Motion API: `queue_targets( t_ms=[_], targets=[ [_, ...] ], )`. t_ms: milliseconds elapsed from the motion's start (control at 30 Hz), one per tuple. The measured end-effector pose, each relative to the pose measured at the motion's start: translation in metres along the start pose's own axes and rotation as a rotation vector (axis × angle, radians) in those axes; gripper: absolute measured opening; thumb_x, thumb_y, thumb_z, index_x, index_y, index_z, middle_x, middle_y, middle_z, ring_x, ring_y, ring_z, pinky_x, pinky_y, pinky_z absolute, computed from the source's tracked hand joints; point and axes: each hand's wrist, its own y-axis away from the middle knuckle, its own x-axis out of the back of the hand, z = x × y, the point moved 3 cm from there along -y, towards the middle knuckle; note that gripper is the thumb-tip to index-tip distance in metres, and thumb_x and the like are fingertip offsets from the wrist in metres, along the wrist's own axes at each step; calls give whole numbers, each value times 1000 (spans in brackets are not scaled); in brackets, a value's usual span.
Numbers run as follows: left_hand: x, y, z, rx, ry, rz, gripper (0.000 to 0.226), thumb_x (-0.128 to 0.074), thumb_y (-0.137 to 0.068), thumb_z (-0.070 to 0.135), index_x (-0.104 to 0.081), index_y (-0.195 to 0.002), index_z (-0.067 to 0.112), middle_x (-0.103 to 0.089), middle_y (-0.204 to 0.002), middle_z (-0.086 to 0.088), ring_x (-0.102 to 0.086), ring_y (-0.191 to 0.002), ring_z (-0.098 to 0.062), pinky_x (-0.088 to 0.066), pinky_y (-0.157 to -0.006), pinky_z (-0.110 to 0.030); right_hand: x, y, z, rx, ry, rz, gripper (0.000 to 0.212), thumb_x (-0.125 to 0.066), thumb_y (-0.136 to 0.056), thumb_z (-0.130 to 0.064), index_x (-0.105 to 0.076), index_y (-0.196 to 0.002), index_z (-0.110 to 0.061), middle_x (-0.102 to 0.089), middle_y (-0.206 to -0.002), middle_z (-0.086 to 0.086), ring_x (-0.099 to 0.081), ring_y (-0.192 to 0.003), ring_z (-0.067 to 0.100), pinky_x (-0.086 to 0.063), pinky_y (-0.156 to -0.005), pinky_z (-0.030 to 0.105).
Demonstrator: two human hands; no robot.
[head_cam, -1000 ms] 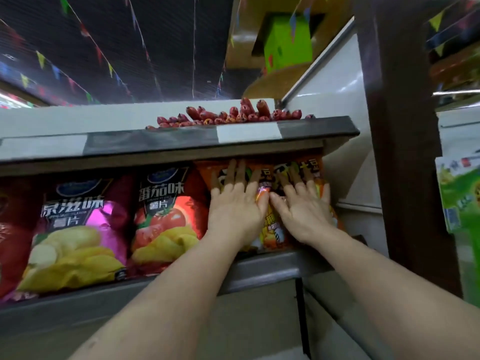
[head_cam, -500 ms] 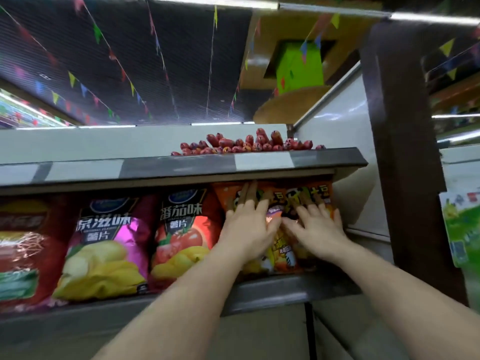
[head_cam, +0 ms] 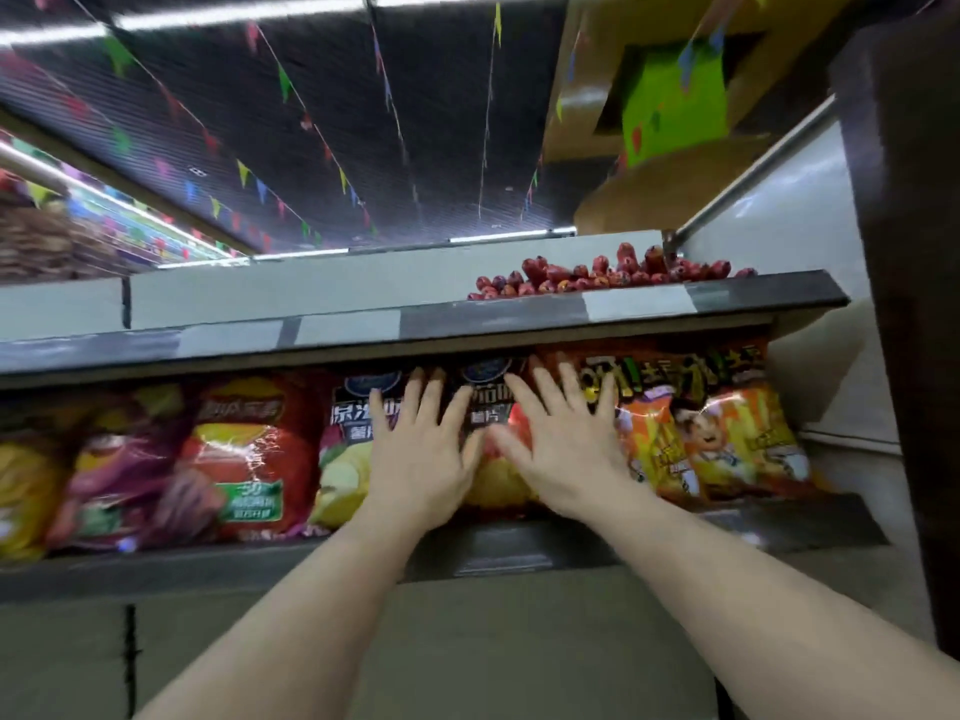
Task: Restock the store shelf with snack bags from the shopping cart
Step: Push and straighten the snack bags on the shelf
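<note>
Nearest: two bare forearms reaching up and forward from the lower edge of the view.

Left hand (head_cam: 422, 449): fingers straight and spread, palm flat against the front of the snack bags, grasping nothing. It lies over the seam between the purple chip bag (head_cam: 347, 459) and the red tomato chip bag (head_cam: 501, 454).

Right hand (head_cam: 563, 439): fingers likewise straight and fanned, laid flat on the red tomato chip bag, fingertips reaching toward the orange snack bags (head_cam: 717, 433) just to its right. Thumbs of the two hands are nearly touching.

Shelf ledge (head_cam: 509, 556): dark grey front lip below the bags; pale panel under it.

Snack bags, one row standing upright on the shelf, side by side and touching: at far left a yellow bag (head_cam: 21, 491), blurred; then a dark purple bag (head_cam: 130, 459); a red bag with green label (head_cam: 249, 449); the purple and tomato bags; two orange bags at the right end.

Upper shelf (head_cam: 467, 324): grey edge with pale label strips, directly over the bag tops. A heap of red sausage-shaped items (head_cam: 613, 275) on its right part.

Right: dark brown post (head_cam: 909, 304).

Farthest: dark ceiling (head_cam: 311, 96) strung with coloured pennant lines (head_cam: 244, 171); strip lights (head_cam: 234, 18).
</note>
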Motion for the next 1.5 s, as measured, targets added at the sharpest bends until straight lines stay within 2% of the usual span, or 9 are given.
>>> queue_targets(
  t_ms=[133,233,300,400,467,600,800,1200,1500],
  targets=[
    [-14,3,-17,15,-62,-80,61,-11,-96,57,1,-151,34,-6,-160,0,0,-147,-25,4,-111,-61,-18,-10,-5,-61,76,-62,69,-6,-90,-64,-5,-149,-30,-11,-158,1,-1,-146,25,13,-109,59],
    [-25,3,-17,-16,-94,-80,64,-7,-94,61,4,-151,34,-3,-161,-1,3,-147,-27,9,-108,-65,-29,-8,-4,-82,138,-53,100,28,-63,-68,-6,-149,-29,-22,-154,2,-12,-144,26,13,-108,59],
    [-32,0,-17,-21,-95,-71,69,4,-89,64,4,-151,34,-3,-161,-2,3,-147,-28,12,-107,-66,-35,-8,-3,-83,179,-39,112,39,-56,-68,-8,-149,-28,-28,-151,2,-19,-142,25,12,-109,60],
    [-34,0,-18,-25,-94,-33,82,16,-78,63,-3,-151,33,-10,-159,-4,-4,-146,-29,7,-108,-67,-34,-10,-3,-95,153,-46,83,12,-81,-70,-10,-149,-28,-27,-151,3,-20,-141,26,11,-109,60],
    [-33,1,-18,-27,-79,-42,72,0,-89,64,-6,-152,31,-11,-159,-5,-4,-146,-29,6,-108,-66,-32,-9,-4,-94,142,-86,70,-7,-91,-65,-11,-149,-27,-24,-152,4,-18,-141,26,10,-109,60],
    [-23,0,-20,-30,35,-121,65,-19,-95,60,-5,-152,33,-3,-161,-5,4,-147,-28,10,-110,-62,-19,-13,-3,-92,80,-182,69,-17,-91,-64,-9,-149,-27,-18,-155,3,-14,-143,27,6,-111,60],
    [-4,19,-33,66,199,54,58,-28,-98,49,-14,-151,28,-7,-160,-6,4,-148,-20,6,-116,-47,4,-3,-17,-44,-78,-39,66,-23,-94,-58,-3,-150,-29,-4,-159,1,2,-146,22,9,-112,55],
    [9,79,-118,333,89,39,58,-30,-99,46,-16,-151,24,-8,-160,-7,0,-147,-22,1,-117,-44,-21,10,-107,167,-226,-77,63,-26,-95,-55,-7,-149,-29,4,-159,-3,11,-145,16,6,-114,52],
    [-5,57,-176,217,97,41,60,-25,-98,51,-10,-152,28,-1,-161,-4,8,-147,-18,7,-117,-44,-31,-25,-154,85,-108,21,64,-22,-94,-56,-5,-150,-29,0,-159,0,10,-145,20,8,-111,57]
  ],
)
